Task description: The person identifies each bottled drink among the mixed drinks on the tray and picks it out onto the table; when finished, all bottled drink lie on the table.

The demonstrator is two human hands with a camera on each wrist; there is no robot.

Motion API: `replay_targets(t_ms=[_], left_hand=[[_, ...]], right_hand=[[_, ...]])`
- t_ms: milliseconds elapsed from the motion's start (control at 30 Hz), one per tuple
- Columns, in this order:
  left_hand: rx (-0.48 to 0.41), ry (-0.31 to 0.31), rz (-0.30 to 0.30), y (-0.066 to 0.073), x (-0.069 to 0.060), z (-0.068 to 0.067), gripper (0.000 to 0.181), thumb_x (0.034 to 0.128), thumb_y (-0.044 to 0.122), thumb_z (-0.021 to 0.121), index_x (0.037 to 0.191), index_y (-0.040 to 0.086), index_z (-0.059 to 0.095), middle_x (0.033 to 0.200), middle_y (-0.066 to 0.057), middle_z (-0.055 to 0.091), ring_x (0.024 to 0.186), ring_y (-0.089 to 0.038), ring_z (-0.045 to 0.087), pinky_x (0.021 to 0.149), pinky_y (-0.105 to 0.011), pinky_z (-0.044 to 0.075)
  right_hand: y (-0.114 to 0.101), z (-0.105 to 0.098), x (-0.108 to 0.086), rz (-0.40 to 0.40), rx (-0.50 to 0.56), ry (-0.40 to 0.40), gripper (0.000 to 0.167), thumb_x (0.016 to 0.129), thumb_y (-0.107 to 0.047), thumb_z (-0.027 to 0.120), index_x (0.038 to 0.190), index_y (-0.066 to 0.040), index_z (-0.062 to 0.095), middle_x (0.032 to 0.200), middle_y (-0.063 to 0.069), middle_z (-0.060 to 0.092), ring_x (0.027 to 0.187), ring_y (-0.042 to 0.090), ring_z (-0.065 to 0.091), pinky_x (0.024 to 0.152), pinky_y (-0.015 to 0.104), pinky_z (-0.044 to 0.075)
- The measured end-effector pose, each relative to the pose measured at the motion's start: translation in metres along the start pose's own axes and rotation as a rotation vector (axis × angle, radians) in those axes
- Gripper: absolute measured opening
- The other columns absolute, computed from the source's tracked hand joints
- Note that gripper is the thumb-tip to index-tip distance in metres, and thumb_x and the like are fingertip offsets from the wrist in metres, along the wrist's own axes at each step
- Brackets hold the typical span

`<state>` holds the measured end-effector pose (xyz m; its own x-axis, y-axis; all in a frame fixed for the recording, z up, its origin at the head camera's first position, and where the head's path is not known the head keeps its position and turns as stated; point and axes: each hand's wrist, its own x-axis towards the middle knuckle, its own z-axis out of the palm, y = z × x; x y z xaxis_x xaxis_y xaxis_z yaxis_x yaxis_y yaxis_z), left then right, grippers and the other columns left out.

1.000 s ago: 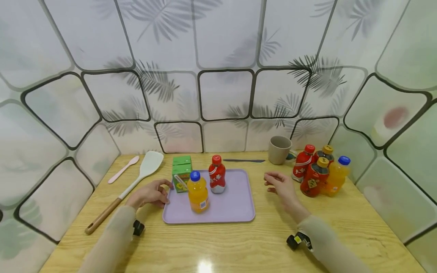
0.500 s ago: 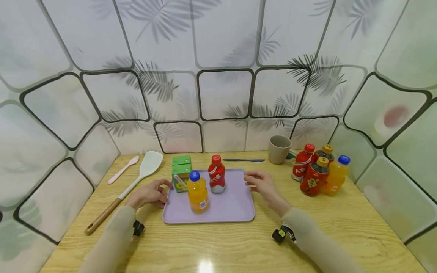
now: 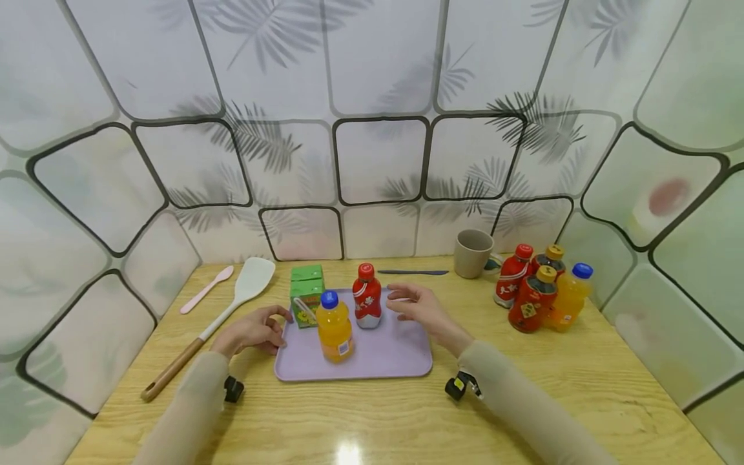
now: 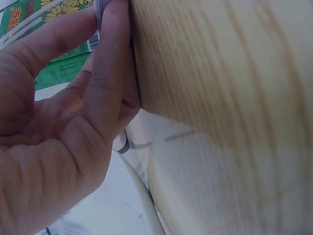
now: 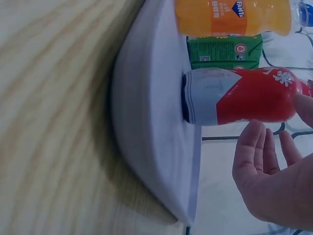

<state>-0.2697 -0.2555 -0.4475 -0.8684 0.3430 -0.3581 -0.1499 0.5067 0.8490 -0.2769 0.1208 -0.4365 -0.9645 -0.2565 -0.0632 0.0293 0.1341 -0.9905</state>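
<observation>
A lilac tray lies on the table. My left hand pinches its left rim between thumb and fingers, as the left wrist view shows. On the tray, a red bottle with a white lower part stands upright. My right hand is over the tray's right side with fingers extended, close beside that bottle; in the right wrist view the thumb overlaps its upper part, and I cannot tell whether it touches. A Fanta bottle stands front left of the red one. Green drink cartons stand at the tray's left back.
On the right stand several bottles: a red one, dark ones with yellow caps, and an orange one. A beige mug and a dark knife lie behind the tray. A white spatula and pink spoon lie left.
My right hand has moved left, from the table beside the tray to over the tray, close to the red bottle. The left hand stays at the tray's rim.
</observation>
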Motion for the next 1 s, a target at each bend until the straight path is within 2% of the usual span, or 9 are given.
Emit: replay_targets(t_ms=[200,433,533,767,1000], left_hand=[[0.000,0.005,-0.009,0.001,0.001,0.002,0.054,0.0803,-0.006,0.070,0.129,-0.002,0.046,0.079,-0.007,0.051,0.064,-0.016,0.060,0.065,-0.031,0.061],[-0.009,0.015,-0.015,0.002,0.001,0.002,0.054,0.0803,-0.007,0.070,0.129,-0.002,0.046,0.080,-0.007,0.051,0.064,-0.016,0.061,0.065,-0.032,0.061],[-0.004,0.014,-0.009,0.001,0.001,0.000,0.054,0.0803,-0.007,0.070,0.129,-0.002,0.046,0.080,-0.007,0.051,0.063,-0.016,0.061,0.065,-0.032,0.061],[0.001,0.008,-0.010,0.001,0.001,0.000,0.055,0.0802,-0.005,0.071,0.129,-0.002,0.045,0.079,-0.007,0.051,0.063,-0.015,0.060,0.064,-0.031,0.061],[0.002,0.006,-0.012,0.001,0.000,0.000,0.055,0.0804,-0.005,0.071,0.129,-0.002,0.045,0.080,-0.007,0.052,0.063,-0.015,0.060,0.063,-0.030,0.061]], right_hand=[[-0.003,0.008,0.006,-0.077,0.020,0.024,0.054,0.088,-0.013,0.073,0.138,-0.007,0.054,0.133,0.017,0.059,0.113,0.025,0.062,0.089,0.033,0.057],[-0.004,0.016,0.014,-0.121,0.032,0.013,0.054,0.088,-0.014,0.074,0.138,-0.009,0.055,0.137,0.012,0.058,0.124,0.032,0.056,0.105,0.045,0.049],[-0.005,0.020,0.017,-0.132,0.029,0.013,0.053,0.087,-0.014,0.074,0.136,-0.011,0.057,0.139,0.012,0.057,0.126,0.032,0.054,0.108,0.047,0.046],[-0.009,0.028,0.020,-0.124,0.014,0.040,0.055,0.084,-0.014,0.077,0.136,-0.014,0.058,0.140,0.009,0.056,0.130,0.031,0.050,0.109,0.050,0.044],[-0.010,0.038,0.020,-0.096,-0.017,0.030,0.071,0.080,-0.013,0.081,0.143,-0.018,0.049,0.142,0.010,0.054,0.128,0.033,0.051,0.103,0.048,0.050]])
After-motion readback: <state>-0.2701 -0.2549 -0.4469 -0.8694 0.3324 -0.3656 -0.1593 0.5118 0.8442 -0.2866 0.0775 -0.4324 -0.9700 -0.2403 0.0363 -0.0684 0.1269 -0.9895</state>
